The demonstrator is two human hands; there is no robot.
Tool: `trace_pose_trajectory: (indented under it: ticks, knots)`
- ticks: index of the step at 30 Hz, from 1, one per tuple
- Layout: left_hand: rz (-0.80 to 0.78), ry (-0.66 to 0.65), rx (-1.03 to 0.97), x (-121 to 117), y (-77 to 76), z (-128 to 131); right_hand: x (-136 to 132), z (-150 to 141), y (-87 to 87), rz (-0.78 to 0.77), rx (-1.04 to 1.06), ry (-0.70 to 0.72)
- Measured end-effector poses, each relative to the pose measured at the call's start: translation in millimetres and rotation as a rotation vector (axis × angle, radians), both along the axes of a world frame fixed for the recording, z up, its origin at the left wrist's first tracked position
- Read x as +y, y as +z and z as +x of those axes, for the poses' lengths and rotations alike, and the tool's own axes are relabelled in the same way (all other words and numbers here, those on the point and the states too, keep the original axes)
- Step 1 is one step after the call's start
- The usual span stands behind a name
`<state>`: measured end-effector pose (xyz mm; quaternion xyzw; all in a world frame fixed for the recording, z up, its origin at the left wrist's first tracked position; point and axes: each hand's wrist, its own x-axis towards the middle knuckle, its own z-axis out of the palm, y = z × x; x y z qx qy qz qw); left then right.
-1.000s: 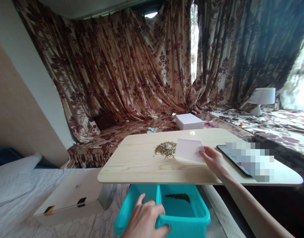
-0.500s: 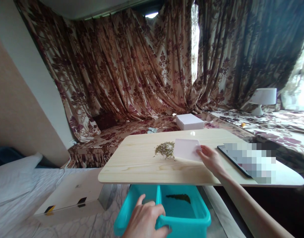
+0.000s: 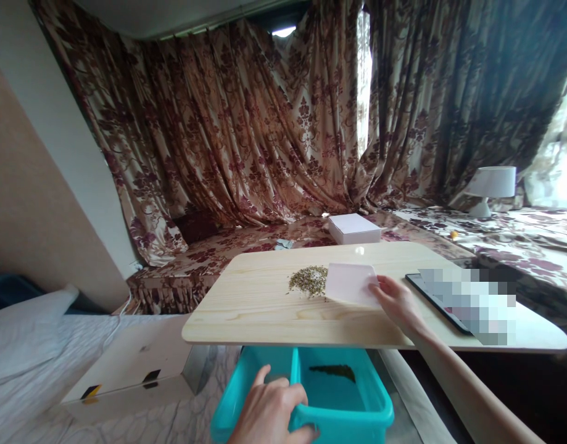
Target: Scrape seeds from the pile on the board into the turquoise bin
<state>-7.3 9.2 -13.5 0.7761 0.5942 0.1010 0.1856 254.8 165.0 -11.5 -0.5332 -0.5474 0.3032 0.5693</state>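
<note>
A thin, flat, translucent white plastic scraper [image 3: 351,283] is pinched by its right edge in my right hand [image 3: 395,300]. It lies low over the wooden tabletop [image 3: 246,314], its left edge touching or very near a loose pile of small greenish-brown grains [image 3: 308,281]. Below the table's near edge, my left hand [image 3: 274,410] grips the front rim of a teal two-compartment bin [image 3: 348,419] beside its divider, thumb and fingers curled around it. A dark green heap [image 3: 333,372] of fine bits sits in the bin's right compartment; my hand partly covers the left one.
A dark-edged tablet [image 3: 438,303], mostly blurred out, lies on the table's right part. Past the far edge stands a white box [image 3: 355,228]. To the left, a large white carton [image 3: 126,364] rests on the bed. A white lamp [image 3: 495,183] stands back right.
My right hand and the scraper have shifted slightly to the right and nearer to me, and more of the grain pile's right side shows. My left hand stays on the bin rim.
</note>
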Motion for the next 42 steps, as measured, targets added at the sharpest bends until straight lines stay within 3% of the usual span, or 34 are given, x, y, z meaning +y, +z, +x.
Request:
trace_pose_trajectory:
  ticks: [9,16,36,42]
  knots:
    - [0.014,-0.006,-0.004,0,-1.4,0,-8,-1,5.7,0.0,0.041,0.005]
    - [0.053,-0.016,-0.032,1,-6.8,-3,-8,-1,0.8,0.005,0.022,0.017]
    - [0.028,0.007,-0.034,-3,-2.7,-4,-17,-2,1.8,-0.02,-0.004,-0.012]
    - [0.031,0.016,-0.043,-5,2.3,-3,-29,-4,0.5,-0.049,0.005,0.081]
